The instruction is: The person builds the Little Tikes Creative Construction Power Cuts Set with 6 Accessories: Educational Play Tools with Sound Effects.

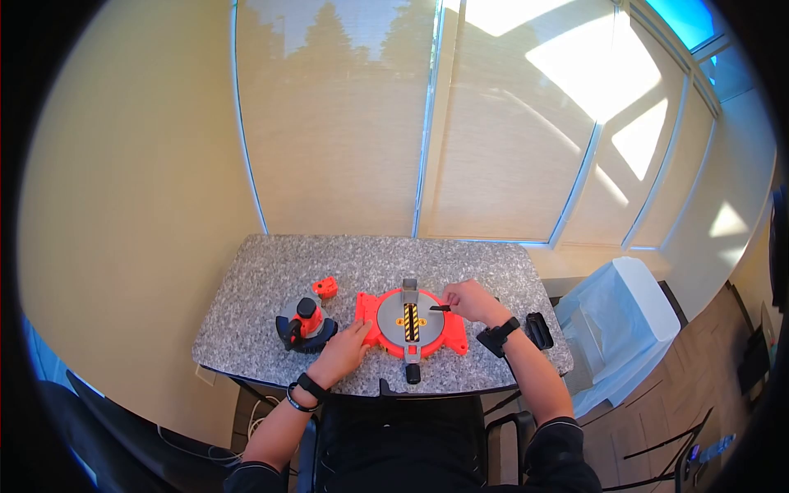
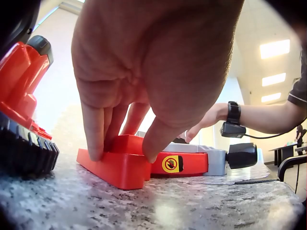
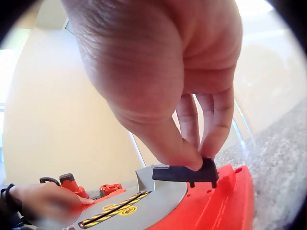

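Observation:
A toy mitre saw base (image 1: 457,337), red with a grey round turntable (image 1: 390,316) and a black-and-yellow striped slot, lies flat on the table. My left hand (image 1: 341,355) grips its red left end, thumb on the near side and fingers over the far side. Between thumb and fingertips, my right hand (image 1: 474,301) pinches a small dark plastic bar (image 3: 184,173). Two short pegs point down from this bar. It is held close over the base's red right side, where small holes (image 3: 238,170) show. A black knob (image 2: 242,155) sticks out at the base's front.
Left of the base stands the red and black toy saw head (image 1: 308,324), with a small red part (image 1: 325,287) behind it. A black tray-like piece (image 1: 539,331) lies near the right edge of the granite-patterned table (image 1: 246,271). Beyond that edge is a bin with a plastic liner (image 1: 625,304).

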`<state>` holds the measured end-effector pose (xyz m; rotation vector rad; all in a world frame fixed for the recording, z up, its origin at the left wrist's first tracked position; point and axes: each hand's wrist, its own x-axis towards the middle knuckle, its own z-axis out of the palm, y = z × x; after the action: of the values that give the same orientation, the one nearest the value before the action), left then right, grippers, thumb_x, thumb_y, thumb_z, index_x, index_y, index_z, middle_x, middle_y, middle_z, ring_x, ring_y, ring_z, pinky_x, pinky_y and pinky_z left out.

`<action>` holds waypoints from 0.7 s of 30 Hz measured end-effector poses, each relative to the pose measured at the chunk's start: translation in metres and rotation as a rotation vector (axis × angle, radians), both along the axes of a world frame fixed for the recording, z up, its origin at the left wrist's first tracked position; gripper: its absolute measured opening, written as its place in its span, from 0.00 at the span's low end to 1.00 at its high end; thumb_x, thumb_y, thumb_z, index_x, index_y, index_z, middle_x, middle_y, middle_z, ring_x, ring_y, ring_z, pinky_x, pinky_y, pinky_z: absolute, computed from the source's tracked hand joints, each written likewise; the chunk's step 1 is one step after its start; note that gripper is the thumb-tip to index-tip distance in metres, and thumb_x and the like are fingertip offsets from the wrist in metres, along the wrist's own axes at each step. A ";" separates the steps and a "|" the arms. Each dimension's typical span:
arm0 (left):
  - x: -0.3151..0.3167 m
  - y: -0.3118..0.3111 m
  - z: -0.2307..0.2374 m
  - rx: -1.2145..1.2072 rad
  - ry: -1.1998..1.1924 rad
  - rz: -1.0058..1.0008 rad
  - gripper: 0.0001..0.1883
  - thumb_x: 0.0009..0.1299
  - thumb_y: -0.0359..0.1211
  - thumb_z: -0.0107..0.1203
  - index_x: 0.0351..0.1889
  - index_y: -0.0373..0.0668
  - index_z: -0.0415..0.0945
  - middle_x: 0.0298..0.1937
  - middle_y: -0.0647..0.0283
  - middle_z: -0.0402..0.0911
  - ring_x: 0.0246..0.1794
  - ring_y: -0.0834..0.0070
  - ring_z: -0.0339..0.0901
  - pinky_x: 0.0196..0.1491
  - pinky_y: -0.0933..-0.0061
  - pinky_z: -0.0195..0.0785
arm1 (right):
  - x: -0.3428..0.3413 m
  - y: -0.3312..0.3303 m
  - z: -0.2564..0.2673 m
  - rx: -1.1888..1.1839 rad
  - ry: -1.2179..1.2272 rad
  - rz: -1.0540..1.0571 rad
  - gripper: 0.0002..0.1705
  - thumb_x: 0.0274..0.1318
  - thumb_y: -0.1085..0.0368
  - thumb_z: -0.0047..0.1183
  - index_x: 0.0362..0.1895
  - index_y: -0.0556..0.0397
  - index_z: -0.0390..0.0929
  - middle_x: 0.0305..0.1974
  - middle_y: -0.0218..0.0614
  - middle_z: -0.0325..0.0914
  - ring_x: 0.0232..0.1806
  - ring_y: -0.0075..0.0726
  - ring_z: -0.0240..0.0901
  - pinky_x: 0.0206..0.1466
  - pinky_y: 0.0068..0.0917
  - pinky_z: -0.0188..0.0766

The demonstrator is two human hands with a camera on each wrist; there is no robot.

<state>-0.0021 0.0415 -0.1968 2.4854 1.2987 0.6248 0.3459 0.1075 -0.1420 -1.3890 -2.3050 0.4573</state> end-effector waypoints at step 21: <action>0.002 -0.002 0.002 0.018 0.020 0.002 0.29 0.70 0.31 0.59 0.69 0.35 0.66 0.68 0.40 0.72 0.62 0.46 0.76 0.61 0.53 0.75 | -0.003 -0.001 0.002 0.003 0.034 0.000 0.09 0.45 0.77 0.62 0.34 0.53 0.83 0.31 0.41 0.86 0.36 0.43 0.86 0.41 0.34 0.82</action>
<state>-0.0004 0.0397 -0.1947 2.5112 1.3086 0.6162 0.3426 0.1068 -0.1403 -1.3696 -2.2781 0.4737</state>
